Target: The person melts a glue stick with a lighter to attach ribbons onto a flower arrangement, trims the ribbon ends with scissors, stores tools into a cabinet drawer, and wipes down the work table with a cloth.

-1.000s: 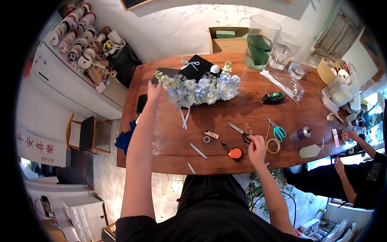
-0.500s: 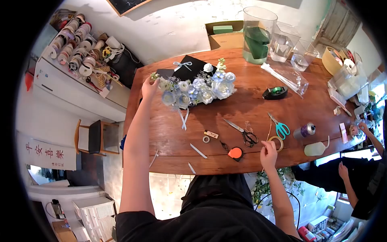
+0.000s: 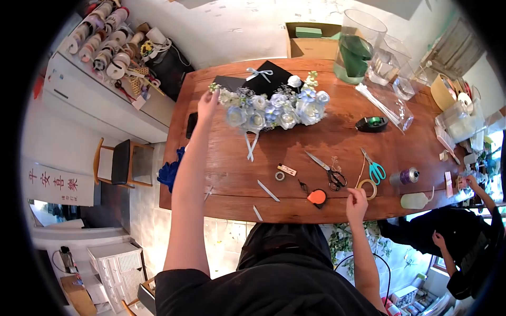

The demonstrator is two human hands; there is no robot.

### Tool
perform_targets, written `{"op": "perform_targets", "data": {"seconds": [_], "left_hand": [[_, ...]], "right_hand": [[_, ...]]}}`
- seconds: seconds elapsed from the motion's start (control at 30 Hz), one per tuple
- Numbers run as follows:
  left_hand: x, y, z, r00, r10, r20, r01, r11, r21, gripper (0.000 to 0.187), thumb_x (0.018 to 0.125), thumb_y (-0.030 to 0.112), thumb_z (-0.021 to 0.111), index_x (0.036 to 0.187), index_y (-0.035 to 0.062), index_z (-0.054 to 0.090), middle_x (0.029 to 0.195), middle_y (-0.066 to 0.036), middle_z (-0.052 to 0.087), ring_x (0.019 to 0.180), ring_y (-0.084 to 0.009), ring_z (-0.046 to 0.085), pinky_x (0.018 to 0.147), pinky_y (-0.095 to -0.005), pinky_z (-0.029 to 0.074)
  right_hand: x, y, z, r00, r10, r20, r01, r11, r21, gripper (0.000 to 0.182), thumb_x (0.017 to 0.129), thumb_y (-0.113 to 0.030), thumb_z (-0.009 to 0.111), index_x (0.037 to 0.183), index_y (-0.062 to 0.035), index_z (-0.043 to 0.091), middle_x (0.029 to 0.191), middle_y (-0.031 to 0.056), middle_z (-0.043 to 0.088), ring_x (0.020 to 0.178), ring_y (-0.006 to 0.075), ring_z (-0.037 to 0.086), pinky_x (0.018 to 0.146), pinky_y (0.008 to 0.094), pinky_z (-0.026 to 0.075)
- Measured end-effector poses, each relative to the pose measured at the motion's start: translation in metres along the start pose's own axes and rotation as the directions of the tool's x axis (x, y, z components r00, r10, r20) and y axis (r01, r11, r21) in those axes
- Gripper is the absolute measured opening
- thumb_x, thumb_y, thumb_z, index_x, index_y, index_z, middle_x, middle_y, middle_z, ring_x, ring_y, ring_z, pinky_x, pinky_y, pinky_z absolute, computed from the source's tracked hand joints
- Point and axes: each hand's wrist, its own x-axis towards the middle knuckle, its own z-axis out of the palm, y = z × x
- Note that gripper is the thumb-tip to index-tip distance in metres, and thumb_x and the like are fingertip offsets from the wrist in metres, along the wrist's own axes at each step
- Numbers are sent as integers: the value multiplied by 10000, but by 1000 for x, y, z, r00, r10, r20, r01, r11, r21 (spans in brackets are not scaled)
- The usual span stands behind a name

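Observation:
My left hand point(image 3: 208, 105) is at the left end of a flower arrangement point(image 3: 271, 113) of pale blue and white blooms, its fingers closed around a greenish-white flower sprig point(image 3: 213, 87). Behind the blooms stands a black square card-like panel point(image 3: 268, 78) with a light blue bow point(image 3: 260, 75). Pale ribbon tails point(image 3: 252, 147) hang from the front onto the table. My right hand point(image 3: 357, 204) is raised near the table's front edge, fingertips pinched together beside a roll of tan tape point(image 3: 368, 188); anything between them is too small to make out.
On the wooden table point(image 3: 232, 174) lie black scissors point(image 3: 329, 174), teal scissors point(image 3: 375, 171), an orange tape measure point(image 3: 317, 198), a tape dispenser point(image 3: 371, 124), a spray can point(image 3: 408, 176) and a squeeze bottle point(image 3: 415, 200). Glass vases point(image 3: 363, 31) stand behind. A co-worker point(image 3: 458, 231) is at right.
The view has shifted, so the table and flowers sit farther right and slightly higher. My left hand stays at the sprig; my right hand remains pinched near the tape roll.

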Motion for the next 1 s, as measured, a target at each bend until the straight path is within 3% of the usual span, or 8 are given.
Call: {"op": "perform_targets", "data": {"seconds": [0.07, 0.2, 0.37, 0.47, 0.8, 0.87, 0.93, 1.0], "left_hand": [[-35, -4, -5, 958, -272, -87, 252, 949, -192, 521, 897, 429, 554, 1200, 6, 536, 944, -59, 635, 742, -138, 592, 622, -247, 463], [-66, -107, -1, 839, -516, 173, 483, 560, -673, 437, 929, 392, 490, 1202, 50, 501, 1051, -79, 596, 879, -172, 591, 707, -324, 466], [-107, -113, 24, 642, -660, 391, 720, 341, -605, 298, 900, 300, 513, 1105, 84, 506, 1135, -108, 560, 973, -238, 577, 846, -392, 456], [-109, -105, 32, 581, -591, 561, 756, 135, -641, 320, 925, 293, 462, 1145, 62, 483, 1178, -107, 558, 1060, -268, 559, 903, -410, 447], [-101, -132, 36, 717, -419, 556, 579, -85, -811, 236, 903, 252, 509, 1058, 78, 545, 1052, -103, 589, 986, -260, 575, 921, -435, 474], [-109, -131, 31, 672, -528, 519, 609, -5, -793, 212, 902, 242, 520, 1032, 81, 565, 1021, -92, 601, 965, -248, 586, 884, -411, 490], [-122, -146, 29, 762, -553, 336, 566, 317, -761, 179, 897, 180, 532, 1035, 73, 572, 1027, -85, 604, 960, -233, 595, 844, -380, 496], [-147, -158, 33, 885, -465, 32, 409, 742, -532, 191, 891, 96, 518, 1070, 46, 562, 1037, -80, 604, 947, -220, 603, 825, -343, 491]], "right_hand": [[-4, -3, 1, 999, 37, -5, -37, 999, 7, 166, 797, 47, 535, 922, -2, 632, 895, 77, 553, 657, 149, 538, 561, 242, 432], [-7, -7, 15, 999, 46, 12, -46, 999, -12, 154, 796, 54, 538, 902, -4, 633, 863, 66, 543, 664, 140, 532, 563, 236, 427], [-2, -34, 41, 998, -23, 50, 22, 1000, 20, 143, 784, 73, 548, 880, 1, 626, 821, 43, 524, 648, 98, 477, 561, 208, 392], [0, -46, 52, 996, -36, 86, 33, 999, 36, 142, 786, 71, 546, 882, 3, 626, 826, 45, 525, 656, 100, 481, 563, 206, 392], [-14, -72, 48, 990, -19, 141, 31, 996, -85, 117, 800, 43, 558, 889, 13, 628, 808, 40, 533, 680, 92, 495, 612, 208, 409], [-20, -85, 45, 989, 27, 144, -11, 994, -113, 90, 803, 28, 574, 878, 12, 622, 805, 35, 546, 676, 88, 501, 606, 212, 416], [-33, -85, 42, 987, 85, 138, -68, 990, -125, 65, 805, 11, 591, 866, 11, 615, 791, 35, 558, 667, 88, 510, 600, 219, 425], [-50, -67, 44, 981, 145, 130, -130, 984, -121, 51, 806, -9, 610, 853, 9, 606, 765, 41, 568, 652, 93, 522, 594, 229, 436]]}}
